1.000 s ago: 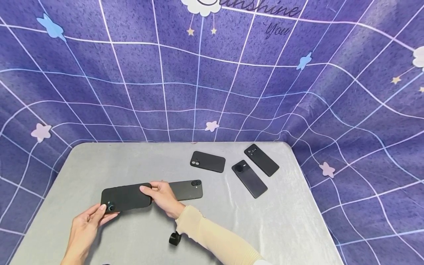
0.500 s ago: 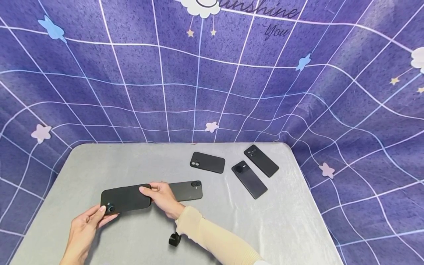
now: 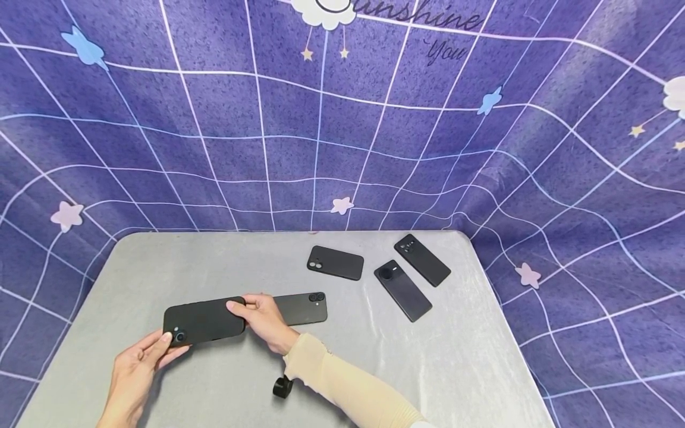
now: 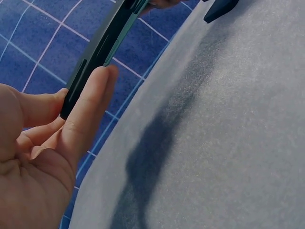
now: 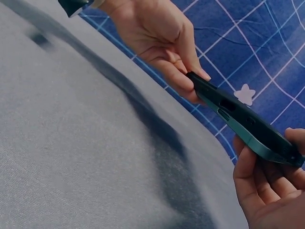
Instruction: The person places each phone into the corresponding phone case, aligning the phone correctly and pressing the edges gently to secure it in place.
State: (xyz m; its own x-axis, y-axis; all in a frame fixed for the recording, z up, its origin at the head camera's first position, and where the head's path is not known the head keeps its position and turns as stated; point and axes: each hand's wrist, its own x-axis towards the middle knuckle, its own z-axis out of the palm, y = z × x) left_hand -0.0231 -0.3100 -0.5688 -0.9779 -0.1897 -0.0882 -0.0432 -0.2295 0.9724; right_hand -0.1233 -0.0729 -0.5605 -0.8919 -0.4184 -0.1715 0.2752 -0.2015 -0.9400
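A phone in a black case (image 3: 206,321) is held up level between both hands, back toward the head camera, lens at the left end. My left hand (image 3: 134,368) pinches the lens end, thumb on the back and fingers beneath. At the other end my right hand (image 3: 266,322) grips the corner, thumb on the case. The right wrist view shows a teal phone edge (image 5: 243,136) standing out from the black case along one long side, more toward the right hand (image 5: 271,195). The phone's front is hidden. Partly behind the right hand lies a dark grey phone (image 3: 301,308).
A black phone case (image 3: 336,263) with camera cutouts lies at the back middle of the grey table (image 3: 471,362). Two dark phone-shaped things, one (image 3: 404,290) nearer and one (image 3: 423,260) farther, lie to the right. A purple-blue cloth (image 3: 289,154) hangs behind.
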